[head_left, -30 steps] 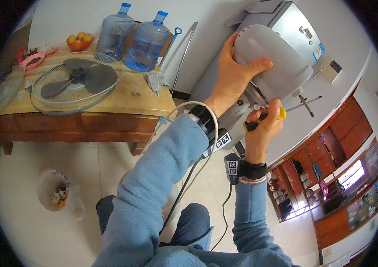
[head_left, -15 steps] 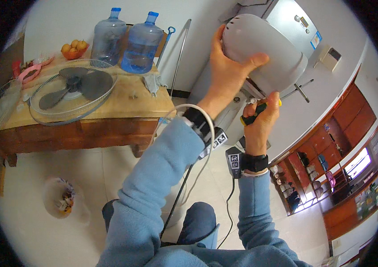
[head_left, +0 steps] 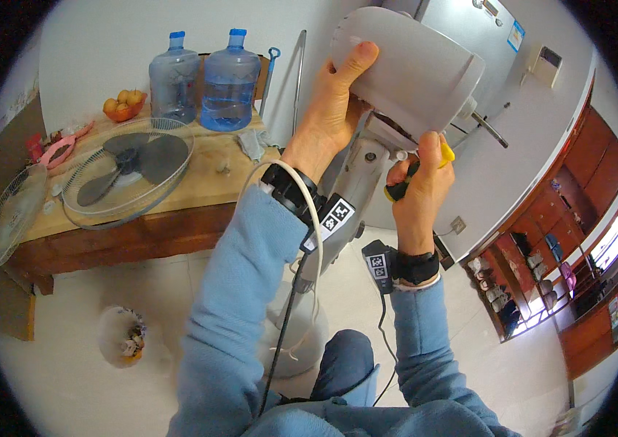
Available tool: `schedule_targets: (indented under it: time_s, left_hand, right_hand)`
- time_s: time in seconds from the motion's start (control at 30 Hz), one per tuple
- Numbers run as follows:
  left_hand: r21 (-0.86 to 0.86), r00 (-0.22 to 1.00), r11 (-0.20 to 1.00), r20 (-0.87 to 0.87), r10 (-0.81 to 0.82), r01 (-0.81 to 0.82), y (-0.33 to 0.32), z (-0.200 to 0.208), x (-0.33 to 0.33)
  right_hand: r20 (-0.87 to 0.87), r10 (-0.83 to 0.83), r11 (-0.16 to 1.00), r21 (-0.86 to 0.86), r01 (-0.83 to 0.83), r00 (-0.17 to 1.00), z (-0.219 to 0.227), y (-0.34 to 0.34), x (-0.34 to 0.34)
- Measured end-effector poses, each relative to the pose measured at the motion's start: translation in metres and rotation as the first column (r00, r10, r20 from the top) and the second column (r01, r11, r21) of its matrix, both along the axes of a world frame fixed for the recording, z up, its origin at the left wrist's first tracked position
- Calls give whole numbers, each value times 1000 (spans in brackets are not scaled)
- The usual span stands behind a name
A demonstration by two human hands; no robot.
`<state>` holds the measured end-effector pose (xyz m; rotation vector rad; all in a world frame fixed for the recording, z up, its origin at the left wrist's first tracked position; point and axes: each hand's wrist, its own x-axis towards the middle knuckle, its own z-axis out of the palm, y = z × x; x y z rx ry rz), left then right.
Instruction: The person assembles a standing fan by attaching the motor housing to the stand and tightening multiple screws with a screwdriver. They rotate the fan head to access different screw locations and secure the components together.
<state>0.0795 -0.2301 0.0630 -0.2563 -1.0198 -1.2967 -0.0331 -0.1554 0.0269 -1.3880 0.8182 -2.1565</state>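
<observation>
A smooth, matte pale-grey housing, rounded at the back with a flat rim, sits tilted on top of a scuffed grey stand; a thin metal shaft juts from its front. On the wooden surface at left lie dark, broad-lobed fan blades in a fine-wired round guard, near two ribbed, clear-blue plastic bottles and a crumpled grey cloth.

A blue-and-white label marks the glossy fridge — its print too small to read — and black-and-white square codes show on the wrist devices.

The left hand grips the housing, thumb spread on its near face, the other fingers mostly hidden behind. The right hand has its fingers curled tightly around a black-and-yellow tool handle just below the housing's lower edge; the tool's tip cannot be made out.
</observation>
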Motion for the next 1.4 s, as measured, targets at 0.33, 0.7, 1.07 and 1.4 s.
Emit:
schedule_targets:
  time_s: [0.33,0.7,1.07,1.4]
  left_hand:
    - [22,959,966,-109,260,-259,18,0,-6]
    - [33,999,999,10,-40,39,12,-8,3]
    - [-186,431,594,528,732,-782,67,-113,-22]
    - [-364,168,359,463,870,-859,52,-102,-37]
  right_hand:
    - [100,218,974,43,-223,971,-2,-5,-10]
    - [-39,41,999,-23,-42,998,-2,-2,-2]
    - [136,147,953,245,-177,980,-103,-20,-42]
    - [261,365,615,653,-442,894,-218,-19,-27]
